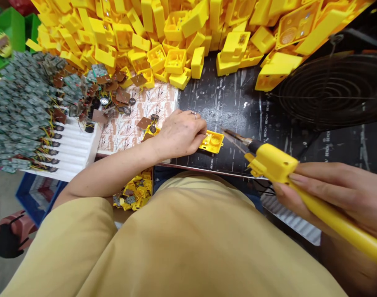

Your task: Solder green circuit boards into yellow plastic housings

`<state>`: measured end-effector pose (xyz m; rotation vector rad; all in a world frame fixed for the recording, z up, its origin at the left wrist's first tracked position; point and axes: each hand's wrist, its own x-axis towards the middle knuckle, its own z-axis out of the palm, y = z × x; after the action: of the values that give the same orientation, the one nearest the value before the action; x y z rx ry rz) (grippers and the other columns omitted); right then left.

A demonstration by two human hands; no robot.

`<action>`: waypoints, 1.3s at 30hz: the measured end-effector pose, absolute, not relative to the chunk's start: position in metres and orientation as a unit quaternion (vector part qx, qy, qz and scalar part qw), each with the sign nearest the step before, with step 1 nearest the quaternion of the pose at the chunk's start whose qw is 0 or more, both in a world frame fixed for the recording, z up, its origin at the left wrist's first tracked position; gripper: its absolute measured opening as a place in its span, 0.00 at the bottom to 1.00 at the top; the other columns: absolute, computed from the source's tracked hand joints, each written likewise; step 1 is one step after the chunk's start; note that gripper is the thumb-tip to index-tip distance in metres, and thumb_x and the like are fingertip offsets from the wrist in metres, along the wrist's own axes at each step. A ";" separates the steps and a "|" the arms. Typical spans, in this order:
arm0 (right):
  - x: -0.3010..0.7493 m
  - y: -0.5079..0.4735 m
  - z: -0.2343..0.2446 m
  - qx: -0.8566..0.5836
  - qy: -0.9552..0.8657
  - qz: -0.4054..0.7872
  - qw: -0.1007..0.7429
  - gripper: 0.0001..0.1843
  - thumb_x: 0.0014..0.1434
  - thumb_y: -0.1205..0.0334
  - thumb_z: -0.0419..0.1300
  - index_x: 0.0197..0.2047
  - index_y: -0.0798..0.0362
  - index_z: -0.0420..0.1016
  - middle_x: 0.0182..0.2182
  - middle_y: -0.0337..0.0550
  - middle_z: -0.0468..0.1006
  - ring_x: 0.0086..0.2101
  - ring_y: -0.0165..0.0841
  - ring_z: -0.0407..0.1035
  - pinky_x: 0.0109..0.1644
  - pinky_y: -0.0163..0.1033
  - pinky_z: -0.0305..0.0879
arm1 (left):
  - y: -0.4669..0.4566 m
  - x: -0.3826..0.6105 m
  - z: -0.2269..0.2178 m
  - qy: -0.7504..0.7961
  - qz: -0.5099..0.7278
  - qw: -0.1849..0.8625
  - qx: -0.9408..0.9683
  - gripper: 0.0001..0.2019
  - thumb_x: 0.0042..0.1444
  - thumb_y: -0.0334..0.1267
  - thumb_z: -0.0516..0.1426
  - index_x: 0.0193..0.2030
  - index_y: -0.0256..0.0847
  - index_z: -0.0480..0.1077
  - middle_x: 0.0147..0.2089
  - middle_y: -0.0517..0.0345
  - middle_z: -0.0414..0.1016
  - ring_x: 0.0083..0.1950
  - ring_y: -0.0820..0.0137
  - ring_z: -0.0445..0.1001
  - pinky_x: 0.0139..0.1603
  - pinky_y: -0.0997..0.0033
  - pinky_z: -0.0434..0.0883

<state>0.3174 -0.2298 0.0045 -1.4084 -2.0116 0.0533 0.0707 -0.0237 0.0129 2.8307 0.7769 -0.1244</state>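
while right hand (346, 185) grips soldering iron (276, 162), left hand (181, 135) curls over casing (217, 142), hold unclear

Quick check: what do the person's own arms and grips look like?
The left grip is an ungloved hand with a shiny ring on one finger. The right grip is ungloved too, with no ring in sight. The left arm is bare below a short, plain, dull-yellow sleeve; a right sleeve cannot be made out.
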 end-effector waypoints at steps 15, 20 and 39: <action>0.301 -0.227 0.001 -0.568 -0.755 0.035 0.326 0.18 0.72 0.59 0.61 0.63 0.48 0.69 0.43 0.42 0.83 0.41 0.31 0.79 0.45 0.36 0.77 | -0.026 0.057 -0.004 0.171 0.101 -0.034 0.980 0.11 0.68 0.36 0.54 0.37 0.40 0.76 0.35 0.55 0.80 0.42 0.60 0.78 0.44 0.59 0.67; 0.299 -0.222 0.004 -0.543 -0.763 0.094 0.337 0.04 0.72 0.60 0.60 0.47 0.49 0.74 0.37 0.40 0.82 0.40 0.28 0.78 0.48 0.34 0.78 | -0.024 0.058 -0.004 0.181 0.084 -0.011 0.980 0.11 0.68 0.37 0.54 0.37 0.40 0.76 0.36 0.55 0.80 0.42 0.60 0.77 0.44 0.58 0.67; 0.321 -0.221 0.005 -0.526 -0.784 0.019 0.330 0.08 0.65 0.65 0.67 0.47 0.51 0.75 0.41 0.41 0.81 0.34 0.30 0.76 0.30 0.35 0.72 | -0.032 0.063 0.008 0.148 0.028 -0.062 0.987 0.14 0.70 0.30 0.50 0.38 0.38 0.76 0.37 0.51 0.80 0.43 0.61 0.73 0.50 0.54 0.67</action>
<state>0.3213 -0.2206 0.0047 -1.3755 -2.0495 0.0494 0.0631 -0.0321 0.0079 3.2275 0.4832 0.0903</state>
